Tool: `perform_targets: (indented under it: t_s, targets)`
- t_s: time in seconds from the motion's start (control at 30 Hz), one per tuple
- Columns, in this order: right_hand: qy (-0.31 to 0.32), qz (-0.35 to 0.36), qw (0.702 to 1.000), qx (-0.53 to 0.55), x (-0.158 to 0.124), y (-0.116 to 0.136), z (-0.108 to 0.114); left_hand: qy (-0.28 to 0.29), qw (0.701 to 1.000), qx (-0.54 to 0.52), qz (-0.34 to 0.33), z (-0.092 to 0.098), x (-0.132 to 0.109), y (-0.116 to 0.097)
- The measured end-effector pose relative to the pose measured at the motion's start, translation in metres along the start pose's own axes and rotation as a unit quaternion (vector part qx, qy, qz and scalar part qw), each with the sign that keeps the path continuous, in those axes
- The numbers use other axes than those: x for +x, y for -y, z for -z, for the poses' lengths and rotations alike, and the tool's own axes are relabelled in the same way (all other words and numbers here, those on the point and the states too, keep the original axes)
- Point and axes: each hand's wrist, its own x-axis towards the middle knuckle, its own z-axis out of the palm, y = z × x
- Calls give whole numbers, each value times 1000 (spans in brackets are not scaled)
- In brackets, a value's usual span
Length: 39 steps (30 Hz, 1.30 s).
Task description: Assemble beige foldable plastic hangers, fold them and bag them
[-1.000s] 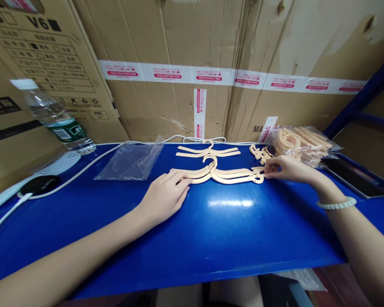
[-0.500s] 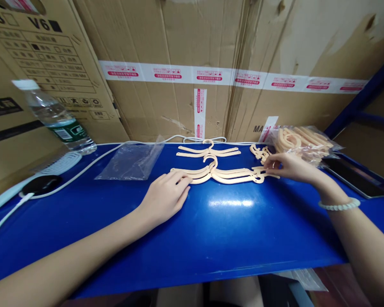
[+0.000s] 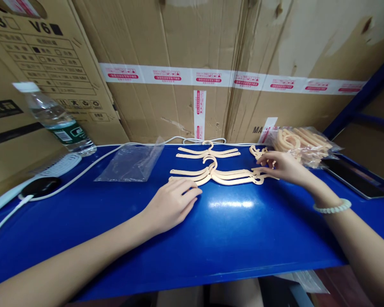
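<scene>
My left hand (image 3: 176,202) is open, fingers loosely stretched, over the left arm end of the nearer pale hangers (image 3: 232,180). These lie overlapped on the blue table, and my hand covers part of their left side. Behind them lies another set of pale hangers (image 3: 224,154) with its hook toward the back. My right hand (image 3: 284,167), with a beaded bracelet (image 3: 333,207) at its wrist, reaches over small pale plastic pieces (image 3: 259,179) by the hangers' right end. Its thumb and fingers look apart, holding nothing that I can see. More small pieces (image 3: 255,151) lie just behind its fingertips.
A clear bag of pale hanger parts (image 3: 302,145) stands at the back right, beside a phone (image 3: 355,177). To the left are an empty plastic bag (image 3: 124,164), a water bottle (image 3: 60,121), a white brush (image 3: 67,164) and a cable (image 3: 99,166). Cardboard (image 3: 166,42) closes off the back.
My left hand has slid slightly right and nearer to me, its fingers stretching out. My right hand has moved a little left, and its fingers have loosened.
</scene>
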Motion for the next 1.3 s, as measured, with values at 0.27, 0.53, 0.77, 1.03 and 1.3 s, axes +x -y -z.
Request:
perform_targets:
  t_s: [0.27,0.53,0.77,1.03,1.3]
  targets:
    - [36,117,992,42,3,26,-36,12,1000,5,-6,-3,0,-1]
    - [46,113,990,69,3,23,-38,15,999,15,24,-1,0,0]
    - [45,111,989,83,4,22,-40,18,999,25,34,-1,0,0]
    - [54,105,990,83,5,20,-37,23,999,22,36,0,1,1]
    - [58,108,990,73,5,18,-37,17,998,31,46,0,0,1]
